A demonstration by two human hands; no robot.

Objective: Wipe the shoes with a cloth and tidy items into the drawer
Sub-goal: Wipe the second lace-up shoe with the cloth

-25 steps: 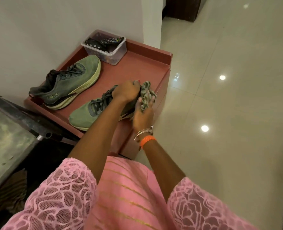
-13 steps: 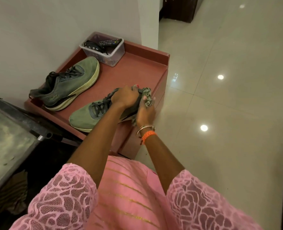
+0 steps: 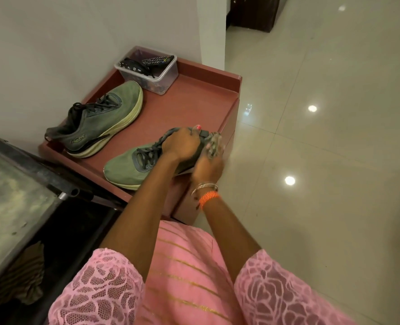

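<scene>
Head view: second shoe (image 3: 96, 124) and remote box (image 3: 148, 70) sit behind the held shoe (image 3: 128, 168).

Indoor light, moderately dim and warm. Overhead lamps mirrored as round white glare spots on the glossy floor tiles (image 3: 323, 160). Soft shadow under the shoes and in the dark corner lower left. Right hand (image 3: 209, 161) and cloth (image 3: 214, 143) smeared by motion blur. Wide-angle bending at edges; wall lines lean. Mild compression softness throughout.
</scene>
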